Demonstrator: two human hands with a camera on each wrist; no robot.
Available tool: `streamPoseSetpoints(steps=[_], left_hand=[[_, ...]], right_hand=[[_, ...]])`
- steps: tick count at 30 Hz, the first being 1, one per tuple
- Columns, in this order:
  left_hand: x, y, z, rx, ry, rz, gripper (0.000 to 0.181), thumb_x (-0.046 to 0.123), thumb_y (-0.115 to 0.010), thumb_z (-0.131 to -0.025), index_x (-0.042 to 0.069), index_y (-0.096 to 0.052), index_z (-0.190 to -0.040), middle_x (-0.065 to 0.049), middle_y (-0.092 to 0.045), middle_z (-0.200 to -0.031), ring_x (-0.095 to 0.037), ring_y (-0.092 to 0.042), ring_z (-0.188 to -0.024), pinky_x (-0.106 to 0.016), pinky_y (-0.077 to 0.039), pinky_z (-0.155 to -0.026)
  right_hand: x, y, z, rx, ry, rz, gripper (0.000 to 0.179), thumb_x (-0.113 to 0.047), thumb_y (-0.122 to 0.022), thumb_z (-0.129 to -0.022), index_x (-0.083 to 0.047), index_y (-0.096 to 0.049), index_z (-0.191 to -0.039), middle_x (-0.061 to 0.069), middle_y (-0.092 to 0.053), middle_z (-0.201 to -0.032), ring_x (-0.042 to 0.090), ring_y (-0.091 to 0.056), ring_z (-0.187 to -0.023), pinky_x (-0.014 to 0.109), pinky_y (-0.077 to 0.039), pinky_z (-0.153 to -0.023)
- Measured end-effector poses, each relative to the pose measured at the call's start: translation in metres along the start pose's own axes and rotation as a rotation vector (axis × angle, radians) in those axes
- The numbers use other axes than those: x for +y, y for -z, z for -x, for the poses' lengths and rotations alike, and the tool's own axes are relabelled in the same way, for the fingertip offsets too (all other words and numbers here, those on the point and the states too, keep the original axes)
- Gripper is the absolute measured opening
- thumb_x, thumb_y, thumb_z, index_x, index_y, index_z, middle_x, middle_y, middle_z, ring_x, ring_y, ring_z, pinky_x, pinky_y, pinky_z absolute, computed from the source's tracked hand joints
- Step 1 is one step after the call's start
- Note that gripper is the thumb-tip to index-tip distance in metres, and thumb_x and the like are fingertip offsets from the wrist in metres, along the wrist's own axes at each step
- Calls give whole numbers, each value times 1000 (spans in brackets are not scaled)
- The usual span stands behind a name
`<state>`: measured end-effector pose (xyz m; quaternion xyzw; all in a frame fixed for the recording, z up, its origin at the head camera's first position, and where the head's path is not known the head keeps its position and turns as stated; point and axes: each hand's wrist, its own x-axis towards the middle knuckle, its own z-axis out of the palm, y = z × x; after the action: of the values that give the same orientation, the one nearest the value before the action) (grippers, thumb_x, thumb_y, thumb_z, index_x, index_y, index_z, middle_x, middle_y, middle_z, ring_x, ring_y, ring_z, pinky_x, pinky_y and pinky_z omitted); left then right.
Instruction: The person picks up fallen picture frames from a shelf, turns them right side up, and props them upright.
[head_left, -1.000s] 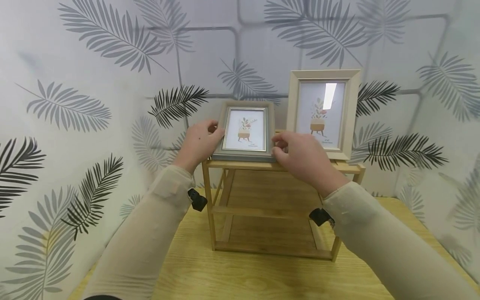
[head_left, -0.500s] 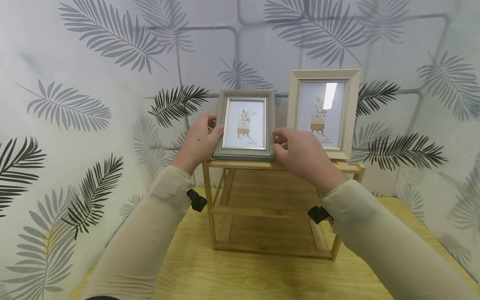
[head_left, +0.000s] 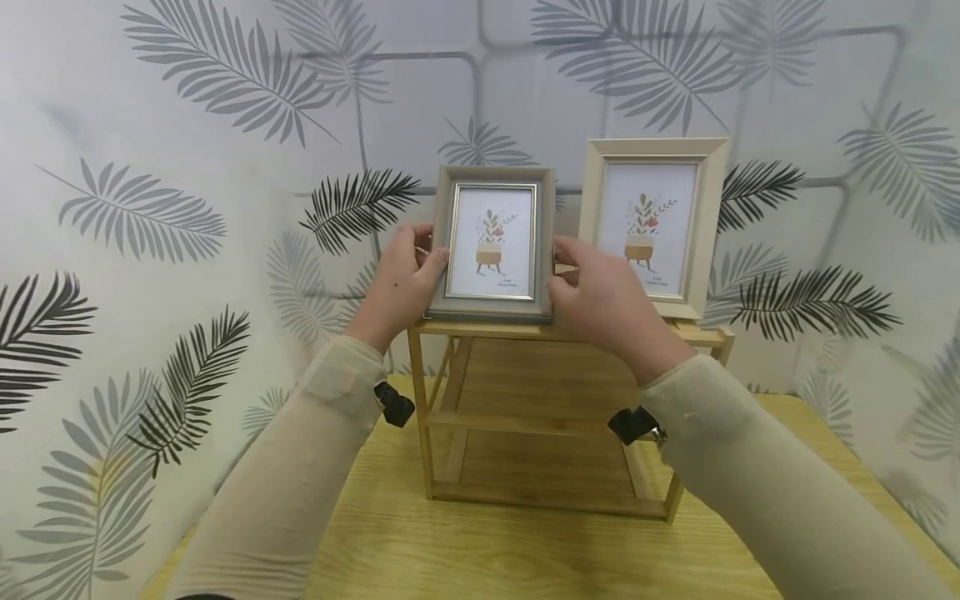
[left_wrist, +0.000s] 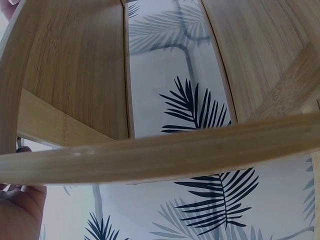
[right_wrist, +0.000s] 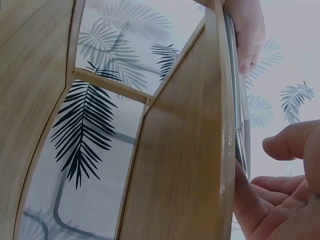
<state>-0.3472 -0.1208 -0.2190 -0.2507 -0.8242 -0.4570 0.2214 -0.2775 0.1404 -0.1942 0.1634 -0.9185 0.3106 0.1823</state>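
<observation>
A grey-beige picture frame (head_left: 441, 242) with a gold inner edge stands nearly upright on the left of the wooden rack's top (head_left: 495, 329). My left hand (head_left: 397, 279) grips its left side, thumb at the front edge and fingers reaching behind. My right hand (head_left: 603, 292) has its fingers curled at the right side; in the right wrist view, the right hand's fingers (right_wrist: 250, 200) meet the frame's edge (right_wrist: 242, 110) beside the rack. The frame's back is hidden. A larger cream picture frame (head_left: 716, 225) stands to the right, partly behind my right hand.
The bamboo rack (head_left: 555, 425) has lower shelves and stands on a yellow wood-grain table (head_left: 480, 550). A wall (head_left: 255, 75) with a leaf pattern rises close behind it. A rack rail (left_wrist: 165, 160) crosses the left wrist view.
The grey-beige frame has tilted up from a leaning-back position to nearly upright, its bottom edge staying on the rack. Both hands have risen slightly with it. The cream frame stays standing.
</observation>
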Motion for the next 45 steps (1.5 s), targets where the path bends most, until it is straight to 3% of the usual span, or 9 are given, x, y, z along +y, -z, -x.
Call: streamPoseSetpoints(steps=[8,16,29,35,45], left_hand=[[-2,-1,0,30,-56,26,46,29,-50,-106,5,-41,-144,-7,-49,-123,-19,-52,-100,-37,-49,-81],[-3,-2,2,70,-108,86,38,24,-53,-104,6,-42,-135,-8,-49,-119,-20,-52,-92,-37,-48,-75],[-3,1,3,69,-112,180,37,22,-53,-103,8,-43,-136,-7,-50,-120,-21,-54,-92,-38,-51,-78],[-2,2,3,67,-140,169,38,21,-53,-103,7,-44,-138,-6,-50,-122,-19,-55,-95,-37,-50,-81],[-3,3,1,59,-149,137,39,22,-53,-106,8,-45,-141,-4,-50,-128,-18,-56,-100,-36,-51,-83]], right_hand=[[-2,3,-5,-13,-74,-7,57,-17,-50,-103,-9,-36,-157,12,-57,-142,28,-60,-121,32,-57,-66],[-2,4,-9,-22,-78,24,54,-20,-52,-103,-5,-40,-154,12,-65,-123,21,-70,-86,36,-57,-71],[1,3,-11,-1,-65,14,55,-20,-55,-102,-5,-42,-153,11,-66,-124,25,-66,-101,38,-57,-76],[3,1,-10,27,-45,5,54,-19,-57,-102,-4,-43,-152,11,-66,-123,28,-63,-112,42,-58,-82],[8,-2,-6,84,3,-37,55,-22,-58,-101,-5,-43,-151,9,-66,-120,26,-65,-107,44,-56,-83]])
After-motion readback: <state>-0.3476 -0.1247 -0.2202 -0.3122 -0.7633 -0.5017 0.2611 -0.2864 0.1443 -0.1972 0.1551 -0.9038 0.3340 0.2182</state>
